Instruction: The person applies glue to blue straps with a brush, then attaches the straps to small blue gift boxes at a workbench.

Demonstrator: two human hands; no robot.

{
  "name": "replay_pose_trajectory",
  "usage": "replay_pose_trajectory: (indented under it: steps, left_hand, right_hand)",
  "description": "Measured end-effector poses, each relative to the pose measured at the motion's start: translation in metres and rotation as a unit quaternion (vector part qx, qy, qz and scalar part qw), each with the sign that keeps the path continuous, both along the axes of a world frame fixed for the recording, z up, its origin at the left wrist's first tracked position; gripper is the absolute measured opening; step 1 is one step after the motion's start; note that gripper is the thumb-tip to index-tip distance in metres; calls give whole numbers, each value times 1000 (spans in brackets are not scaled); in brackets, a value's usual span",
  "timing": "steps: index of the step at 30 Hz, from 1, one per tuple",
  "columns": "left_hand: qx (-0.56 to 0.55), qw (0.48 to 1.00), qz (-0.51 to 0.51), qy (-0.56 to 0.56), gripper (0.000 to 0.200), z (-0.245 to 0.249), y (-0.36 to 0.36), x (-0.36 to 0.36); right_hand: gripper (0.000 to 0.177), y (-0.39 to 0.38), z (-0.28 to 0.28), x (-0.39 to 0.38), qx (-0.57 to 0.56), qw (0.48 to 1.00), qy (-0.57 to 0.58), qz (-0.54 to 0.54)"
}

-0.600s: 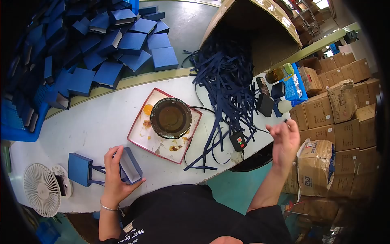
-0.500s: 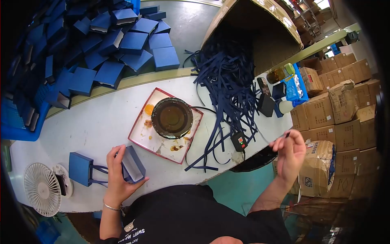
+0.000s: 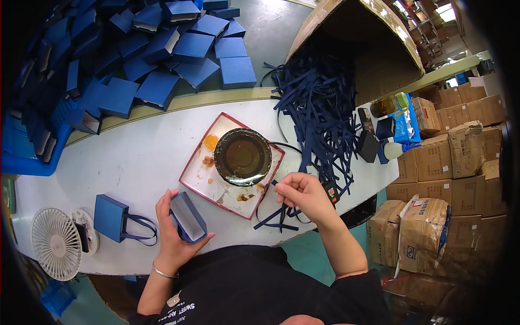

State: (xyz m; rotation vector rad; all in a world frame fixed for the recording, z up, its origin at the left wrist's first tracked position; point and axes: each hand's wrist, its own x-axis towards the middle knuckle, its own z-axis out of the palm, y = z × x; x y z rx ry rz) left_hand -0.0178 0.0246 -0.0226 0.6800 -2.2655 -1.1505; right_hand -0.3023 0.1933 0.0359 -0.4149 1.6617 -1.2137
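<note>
My left hand [image 3: 172,230] grips a small blue paper box [image 3: 196,218] by its sides, its open white inside facing up. My right hand [image 3: 306,196] is closed in a pinch on the end of a dark blue ribbon [image 3: 274,183], beside the glue pot. The round pot [image 3: 264,172] holds brownish liquid and stands on a red-rimmed white tray [image 3: 187,179]. Left of my left hand, a blue gift bag [image 3: 110,218] with ribbon handles lies on the white table.
Dark ribbons [image 3: 319,103] spill from a big cardboard box [image 3: 387,70]. Blue boxes [image 3: 192,46] are piled at the back left, some in a blue basket [image 3: 60,127]. A white fan [image 3: 56,245] lies at left. Near the right edge are a control box [image 3: 331,190] and a bottle [image 3: 392,150].
My right hand has moved left from beyond the table's right edge to near the pot, bringing the ribbon. My left hand still holds the box, and the view has shifted slightly.
</note>
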Motion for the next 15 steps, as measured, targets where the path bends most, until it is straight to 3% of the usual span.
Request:
replay_pose_trajectory:
  steps: [8,15]
  left_hand:
    - [7,1000,-23,-11,131,-5,-4,-1]
    - [10,999,-37,3,131,-11,-6,-1]
  right_hand:
    - [15,-19,-9,-15,16,999,-51,9]
    - [18,-25,-12,-17,34,999,-29,19]
